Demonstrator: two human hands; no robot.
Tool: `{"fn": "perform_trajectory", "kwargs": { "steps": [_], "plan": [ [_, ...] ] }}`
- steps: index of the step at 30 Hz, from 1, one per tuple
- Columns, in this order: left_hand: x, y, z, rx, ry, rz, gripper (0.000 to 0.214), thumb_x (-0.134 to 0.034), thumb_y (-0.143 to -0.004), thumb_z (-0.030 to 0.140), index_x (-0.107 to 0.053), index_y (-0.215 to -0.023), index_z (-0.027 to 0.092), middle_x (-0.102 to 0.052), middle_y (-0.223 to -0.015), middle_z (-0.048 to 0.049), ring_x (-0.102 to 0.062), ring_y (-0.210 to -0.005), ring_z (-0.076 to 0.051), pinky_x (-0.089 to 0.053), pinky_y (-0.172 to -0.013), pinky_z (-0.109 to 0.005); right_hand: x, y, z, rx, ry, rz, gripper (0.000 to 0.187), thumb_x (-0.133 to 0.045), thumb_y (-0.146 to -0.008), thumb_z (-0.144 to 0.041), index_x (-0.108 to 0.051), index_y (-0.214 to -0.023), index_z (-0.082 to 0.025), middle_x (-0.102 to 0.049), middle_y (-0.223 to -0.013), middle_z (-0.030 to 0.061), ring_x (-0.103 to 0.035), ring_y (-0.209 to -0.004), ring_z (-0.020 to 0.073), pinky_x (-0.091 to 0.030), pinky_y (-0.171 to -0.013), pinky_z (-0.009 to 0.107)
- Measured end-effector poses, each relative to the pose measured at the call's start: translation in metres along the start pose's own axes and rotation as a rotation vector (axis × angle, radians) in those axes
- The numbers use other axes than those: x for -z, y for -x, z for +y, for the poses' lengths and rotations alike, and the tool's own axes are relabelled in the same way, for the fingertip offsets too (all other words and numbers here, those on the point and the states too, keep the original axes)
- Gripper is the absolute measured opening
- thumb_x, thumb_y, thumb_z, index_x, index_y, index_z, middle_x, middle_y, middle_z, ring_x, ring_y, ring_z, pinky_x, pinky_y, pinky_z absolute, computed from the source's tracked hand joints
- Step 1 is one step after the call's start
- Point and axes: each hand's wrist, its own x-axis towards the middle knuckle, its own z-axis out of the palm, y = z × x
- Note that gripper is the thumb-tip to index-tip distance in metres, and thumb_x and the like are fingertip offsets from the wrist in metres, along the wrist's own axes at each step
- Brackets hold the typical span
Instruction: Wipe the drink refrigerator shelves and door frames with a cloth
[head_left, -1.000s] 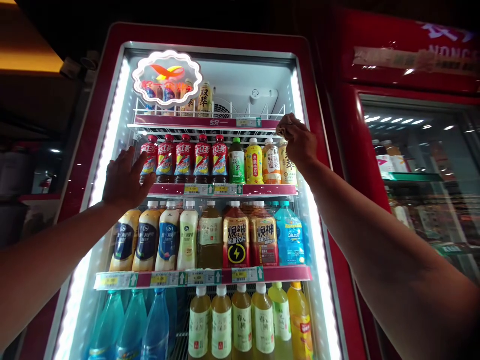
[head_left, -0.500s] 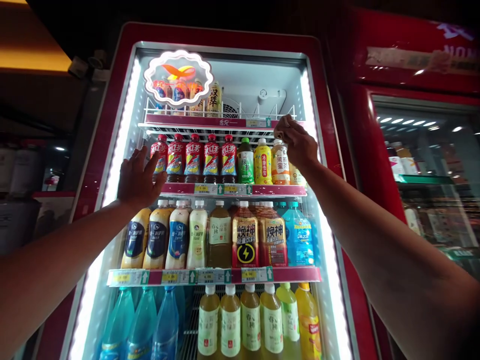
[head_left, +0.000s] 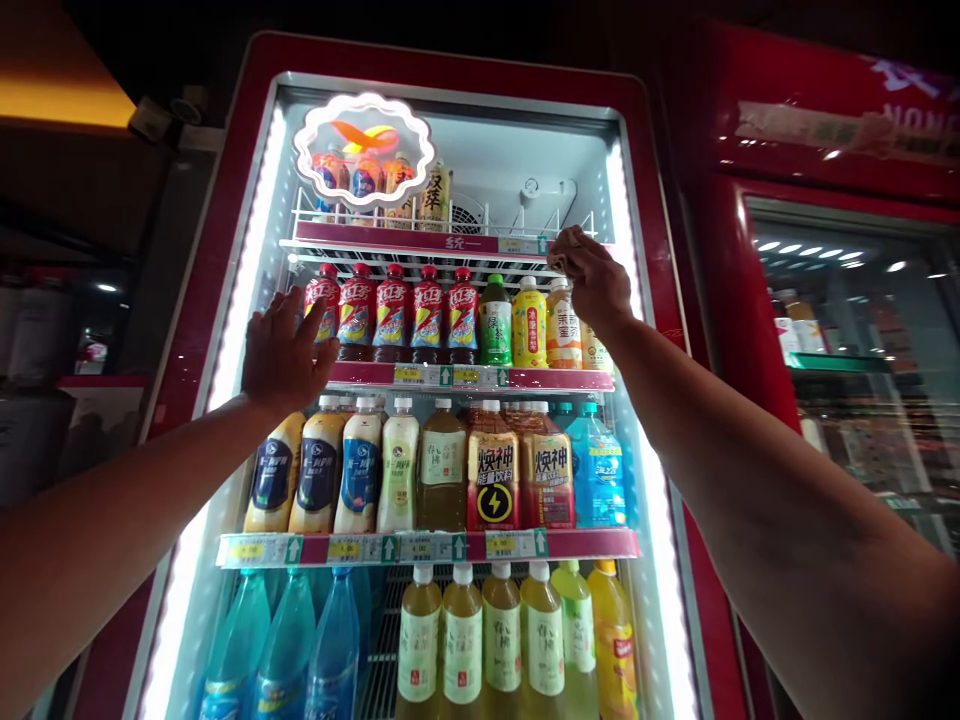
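Drinks fridge door (head_left: 214, 250), seen from below: it stands upright with its long axis vertical and its glass face turned to the viewer, so its sides draw together towards the lit sign (head_left: 364, 150) at the top. The left hand (head_left: 283, 350), below and left of the sign, lies flat on the glass with fingers spread wide and pointing up and to the right, the fingertips over the first of the red-labelled bottles (head_left: 409, 315); its forearm rises from the lower left. The right hand (head_left: 596, 285), right of and below the sign, is closed in a fist around a small pale wad (head_left: 564, 258), perhaps a cloth, too small to tell, and with no clear long axis; the wad is pressed to the glass at the level of the top shelf rail (head_left: 420, 240); the arm reaches up, nearly straight, from the lower right. Against the frame a second earlier, the left hand keeps its place on the glass, while the right hand and wad sit slightly nearer the sign, the wrist now covering most of the bottle at the right end of the second shelf.
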Motion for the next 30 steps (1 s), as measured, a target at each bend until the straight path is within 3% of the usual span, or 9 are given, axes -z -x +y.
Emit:
{"fn": "perform_trajectory", "kwargs": {
  "steps": [6,11,18,24,30],
  "plan": [
    [-0.002,0.001,-0.002,-0.021,0.003,0.03,0.062,-0.04,-0.1,0.05,-0.045,-0.156,0.022,-0.034,-0.167,-0.0161,-0.029,-0.154,-0.043,-0.025,-0.122,-0.065,-0.006,-0.001,-0.007,0.054,-0.015,-0.045,0.045,-0.049,-0.096,-0.028,-0.067,-0.133,-0.045,-0.05,-0.157,-0.0128,-0.059,-0.138,0.0251,-0.055,-0.11,0.049],
    [-0.001,0.002,-0.001,-0.024,0.038,0.03,0.06,-0.04,-0.101,0.048,-0.041,-0.156,0.024,-0.03,-0.17,-0.0089,-0.027,-0.156,-0.039,-0.02,-0.126,-0.061,-0.012,-0.004,-0.01,0.025,0.004,0.012,0.047,-0.048,-0.095,-0.024,-0.067,-0.134,-0.044,-0.052,-0.156,-0.0114,-0.058,-0.139,0.0253,-0.054,-0.11,0.051],
    [-0.001,0.002,-0.001,-0.015,0.035,0.0,0.062,-0.036,-0.102,0.05,-0.043,-0.154,0.018,-0.028,-0.17,-0.0149,-0.025,-0.156,-0.041,-0.019,-0.125,-0.063,-0.017,-0.009,-0.015,0.021,0.005,0.001,0.047,-0.051,-0.094,-0.024,-0.068,-0.133,-0.044,-0.056,-0.153,-0.0122,-0.058,-0.138,0.0268,-0.054,-0.111,0.053],
    [0.002,0.002,0.0,-0.004,0.015,-0.002,0.06,-0.038,-0.101,0.046,-0.048,-0.151,0.016,-0.033,-0.167,-0.0192,-0.029,-0.155,-0.04,-0.024,-0.123,-0.063,-0.03,-0.007,-0.036,0.088,-0.018,-0.056,0.05,-0.049,-0.095,-0.022,-0.066,-0.135,-0.046,-0.049,-0.157,-0.0156,-0.055,-0.142,0.0256,-0.053,-0.112,0.052],
    [0.002,0.003,0.0,0.021,0.045,-0.003,0.059,-0.041,-0.099,0.042,-0.048,-0.153,0.019,-0.034,-0.167,-0.0183,-0.027,-0.156,-0.04,-0.02,-0.125,-0.064,-0.036,-0.01,-0.052,0.058,0.023,-0.048,0.058,-0.049,-0.093,-0.018,-0.06,-0.141,-0.048,-0.048,-0.158,-0.0151,-0.052,-0.145,0.0265,-0.05,-0.116,0.054]
  ]
}}
